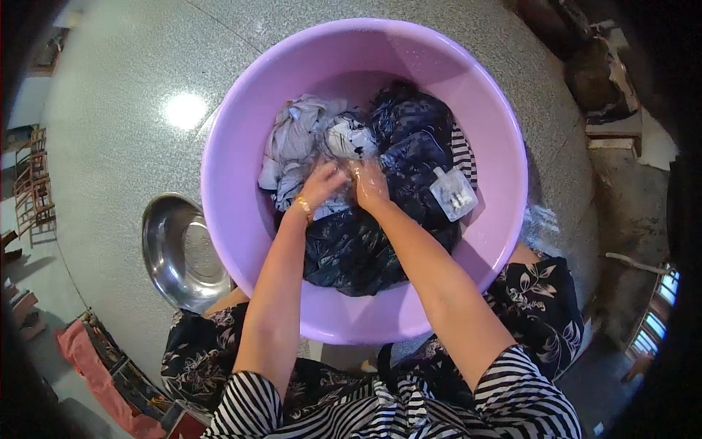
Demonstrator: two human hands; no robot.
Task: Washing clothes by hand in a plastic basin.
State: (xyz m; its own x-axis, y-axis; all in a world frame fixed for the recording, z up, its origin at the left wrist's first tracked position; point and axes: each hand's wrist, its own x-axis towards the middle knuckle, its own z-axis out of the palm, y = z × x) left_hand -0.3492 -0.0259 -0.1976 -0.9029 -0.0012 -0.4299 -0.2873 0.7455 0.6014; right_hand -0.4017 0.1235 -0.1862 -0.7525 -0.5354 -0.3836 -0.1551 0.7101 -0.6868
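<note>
Both my hands are down in a large pink-purple plastic tub (365,333) full of wet clothes. My right hand (369,184) is closed on a bunched light grey garment (349,139) with dark marks. Close beside it, my left hand (324,188), with a gold bracelet at the wrist, touches the same wet cloth; its fingers are smeared by motion. More pale grey cloth (296,135) lies to the left. Dark navy checked cloth (413,121) fills the right side, and a black garment (355,252) spreads nearest me.
A whitish square piece with a narrow tab (453,194) rests on the dark clothes, near black-and-white striped cloth (462,150). Left of the tub, a shiny metal basin (179,252) leans on the speckled grey floor (139,110). Wooden chairs (34,186) stand at the far left.
</note>
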